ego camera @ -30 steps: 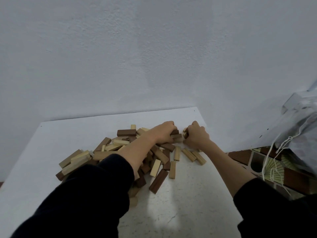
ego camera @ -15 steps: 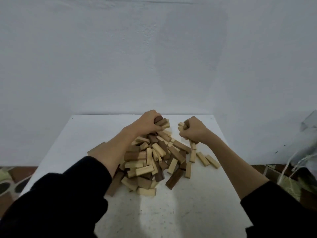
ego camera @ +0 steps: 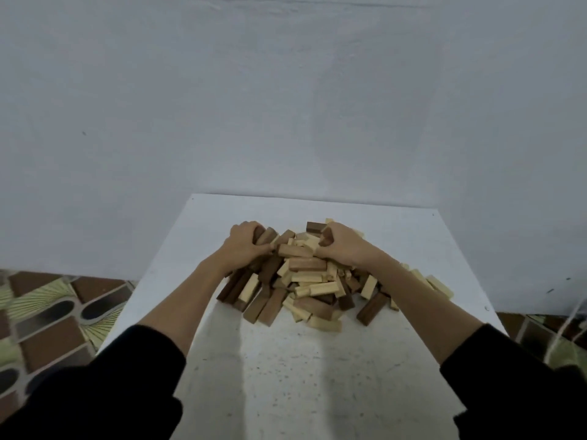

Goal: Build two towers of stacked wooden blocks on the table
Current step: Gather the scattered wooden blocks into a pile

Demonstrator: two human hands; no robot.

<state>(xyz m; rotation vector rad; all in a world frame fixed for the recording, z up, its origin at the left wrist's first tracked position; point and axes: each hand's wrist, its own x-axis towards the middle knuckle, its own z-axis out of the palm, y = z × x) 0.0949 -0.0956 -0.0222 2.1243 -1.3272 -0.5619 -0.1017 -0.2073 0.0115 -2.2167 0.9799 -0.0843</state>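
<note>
You face a plain white plastered wall (ego camera: 286,106) filling the upper view, unmarked apart from a few small dark specks. Against it stands a white speckled tabletop (ego camera: 286,376). On both sides you see patterned floor tiles (ego camera: 47,319) in brown, pale green and black. Light is dim and even.

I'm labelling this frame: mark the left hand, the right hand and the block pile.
left hand (ego camera: 244,246), head view, back of the hand.
right hand (ego camera: 343,246), head view, back of the hand.
block pile (ego camera: 313,282), head view, pale block mid-heap.
</note>
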